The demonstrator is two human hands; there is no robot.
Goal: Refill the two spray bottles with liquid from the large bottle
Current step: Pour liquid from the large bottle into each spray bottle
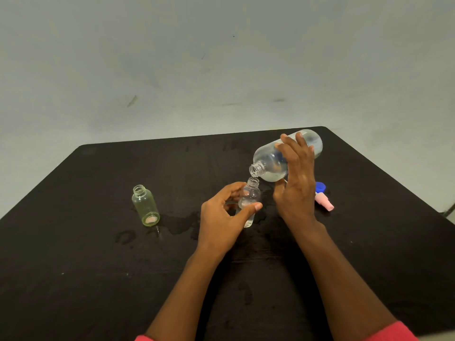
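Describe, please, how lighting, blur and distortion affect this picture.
Head view: dim, even light, no hard shadows; faint wet sheen on the black table; wide-angle lens splays the table's edges; the large bottle in the right hand looks slightly soft.

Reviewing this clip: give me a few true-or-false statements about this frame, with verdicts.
1. The right hand tilts the large bottle, its mouth above the clear small bottle. True.
2. The left hand holds the green bottle. False: it holds the clear small bottle; the green bottle stands alone.
3. The green bottle wears a spray top. False: its neck is open.
4. A pink spray head lies on the table beside a blue cap. True.
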